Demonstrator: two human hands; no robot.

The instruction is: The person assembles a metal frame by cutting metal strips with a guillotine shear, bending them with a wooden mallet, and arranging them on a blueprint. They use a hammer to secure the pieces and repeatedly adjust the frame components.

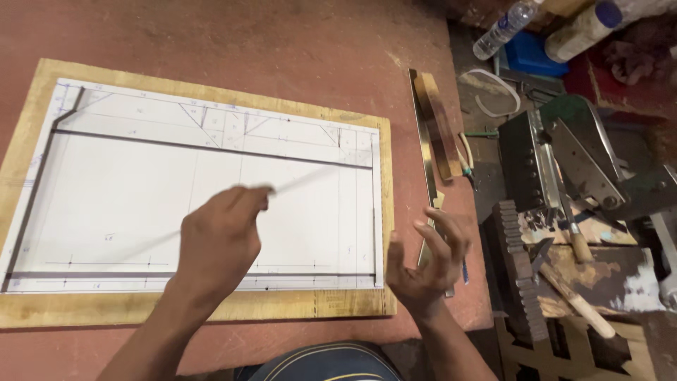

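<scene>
The left hand [218, 243] is pinched shut on a thin rod [303, 178], a pale stick so blurred with motion that I cannot tell whether it is a rule or a strip; it slants across the sheet [141, 204] from lower left to upper right, just above the paper. The right hand [427, 264] hovers loose and empty, fingers spread and curled, just past the right edge of the board [211, 305], near a metal strip [422, 134] lying on the red floor [247, 42]. The sheet is white, marked with thin pencil lines and heavier dark lines, and lies flat on the plywood board, which shows as a border on all sides. As a judgement: the rod looks lightly gripped at one end, so it could swing or slip and smear or tear the drawing; the sheet seems unpinned, so a brush from either hand could shift it off square. Counted: two hands, one rod, one sheet, one board, one metal strip with one wood block [438, 123] on it. Further right stand one dark metal machine [571, 155], two wooden-handled tools [580, 300] on a worn bench and, beyond the machine, two plastic bottles [502, 28]
</scene>
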